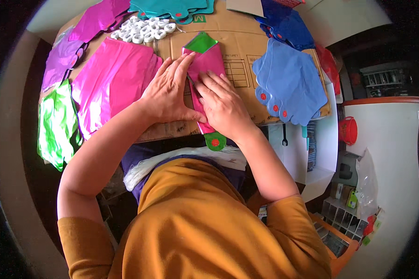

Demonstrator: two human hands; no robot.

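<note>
1. Flattened brown cardboard sheet point(239, 28) covers the worktop, with foil items piled all over it; white shelving and a red cup point(348, 130) sit off to the right.
2. Left hand point(168, 89): fingers spread and flat, palm down, fingertips pressing the upper left edge of the pink foil balloon point(208, 63). Thumb points right, along the balloon's lower part.
3. Right hand point(223, 103): fingers held close together, laid flat on the middle of the same balloon, pressing it down on the cardboard. Nothing is pinched.
4. Both hands are touching, thumbs side by side.
5. Pink foil balloon lies flat in the centre of the cardboard, long axis running away from the person. Green tip at the far end, green tab with red dot point(215, 141) hanging over the near edge of the cardboard.
6. Just left of the left hand: stack of pink foil sheets point(108, 79), touching its wrist side.
7. Further left: purple foil point(60, 58) and green foil point(56, 125) at the table edge.
8. Top: heap of white plastic rings point(142, 29), magenta foil point(97, 16), teal foil point(172, 7).
9. Right of the right hand: blue foil balloons point(291, 79) with red dots along the edge, near but apart.
10. Person wears a mustard yellow top point(195, 223), forearms bare.
</note>
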